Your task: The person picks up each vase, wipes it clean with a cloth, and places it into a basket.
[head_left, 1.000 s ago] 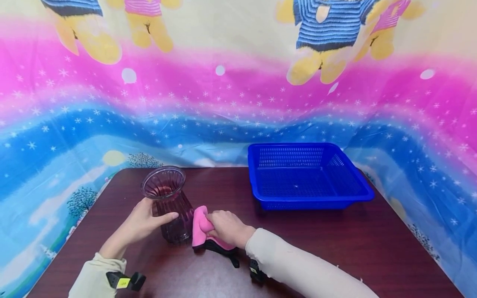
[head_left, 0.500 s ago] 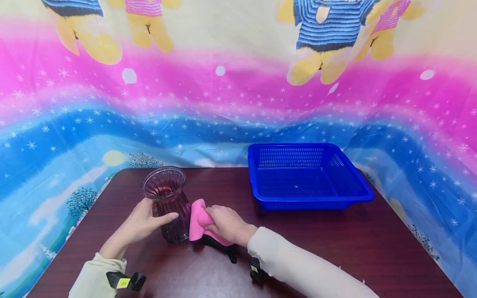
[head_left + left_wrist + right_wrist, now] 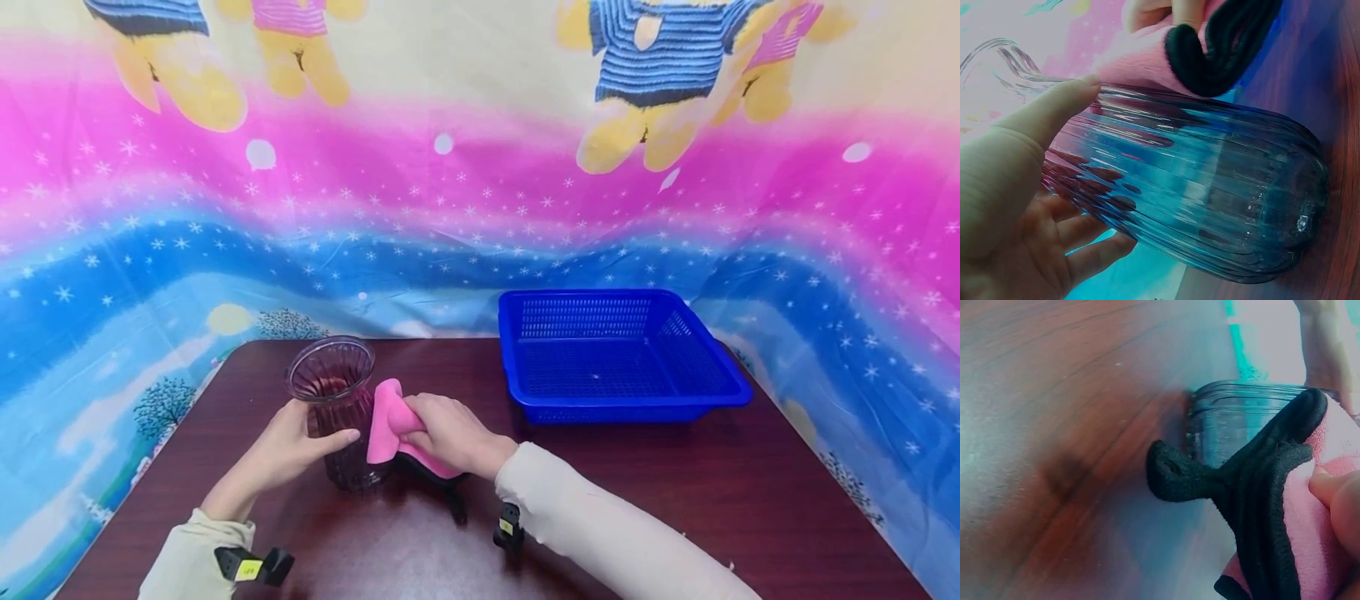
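Note:
A ribbed clear glass vase [image 3: 341, 425] with a flared rim stands upright on the table's left half. My left hand [image 3: 288, 446] grips its left side, thumb across the front and fingers behind, as the left wrist view also shows. A folded pink cloth [image 3: 390, 425] with black edging is bunched in my right hand [image 3: 453, 433]. It lies against the vase's right side, around mid-height. In the right wrist view a black hanging loop [image 3: 1175, 472] sticks out from the cloth's edge, and the vase's base [image 3: 1210, 425] shows behind it.
A blue plastic basket [image 3: 622, 408] with perforated walls sits at the back right of the dark red wooden table [image 3: 637, 492]. A printed cloth backdrop [image 3: 450, 200] hangs behind the table and along its sides.
My right hand has moved the pink cloth upward and slightly left along the vase, from near its base to about the middle. The left hand and the vase have stayed in place.

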Demonstrator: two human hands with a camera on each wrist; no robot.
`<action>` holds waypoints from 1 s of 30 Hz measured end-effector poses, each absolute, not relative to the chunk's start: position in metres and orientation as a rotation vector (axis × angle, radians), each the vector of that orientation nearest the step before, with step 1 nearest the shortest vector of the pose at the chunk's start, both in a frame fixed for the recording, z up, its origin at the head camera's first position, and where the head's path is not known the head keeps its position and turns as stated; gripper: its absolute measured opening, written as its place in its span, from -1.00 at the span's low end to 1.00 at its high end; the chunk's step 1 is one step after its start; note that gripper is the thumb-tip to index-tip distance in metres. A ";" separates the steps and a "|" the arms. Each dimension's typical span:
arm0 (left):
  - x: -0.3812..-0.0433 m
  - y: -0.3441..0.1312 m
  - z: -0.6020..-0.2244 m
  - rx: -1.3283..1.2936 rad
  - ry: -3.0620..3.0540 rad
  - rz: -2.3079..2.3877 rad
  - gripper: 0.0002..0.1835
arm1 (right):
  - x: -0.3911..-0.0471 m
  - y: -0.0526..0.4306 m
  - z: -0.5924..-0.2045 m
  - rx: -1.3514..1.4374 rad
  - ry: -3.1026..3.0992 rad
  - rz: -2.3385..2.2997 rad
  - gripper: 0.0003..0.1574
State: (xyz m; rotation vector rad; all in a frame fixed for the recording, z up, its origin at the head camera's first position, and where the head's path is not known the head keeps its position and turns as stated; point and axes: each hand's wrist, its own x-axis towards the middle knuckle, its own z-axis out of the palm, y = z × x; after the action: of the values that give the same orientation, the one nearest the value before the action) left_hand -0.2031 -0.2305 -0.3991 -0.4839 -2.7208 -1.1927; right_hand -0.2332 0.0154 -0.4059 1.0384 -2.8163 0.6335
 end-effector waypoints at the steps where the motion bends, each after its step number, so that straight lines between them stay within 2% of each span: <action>1: -0.203 -0.230 -0.399 -0.485 -2.718 -1.194 -0.29 | -0.233 0.015 -0.404 1.042 -2.812 0.640 -0.69; 12: -0.200 -0.232 -0.396 -0.497 -2.702 -1.188 -0.29 | -0.231 0.011 -0.387 1.061 -2.771 0.691 -0.66; 22: -0.199 -0.232 -0.395 -0.496 -2.721 -1.190 -0.33 | -0.230 0.008 -0.378 1.046 -2.755 0.679 -0.73; 30: -0.200 -0.232 -0.394 -0.504 -2.734 -1.136 -0.33 | -0.228 0.007 -0.377 1.026 -2.782 0.652 -0.69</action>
State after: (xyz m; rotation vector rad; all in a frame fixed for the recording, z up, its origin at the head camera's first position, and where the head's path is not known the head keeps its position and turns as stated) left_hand -0.1998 -0.2320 -0.3939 -0.5035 -2.7345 -1.1364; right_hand -0.2282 0.0069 -0.3771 1.0263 -2.7816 0.6524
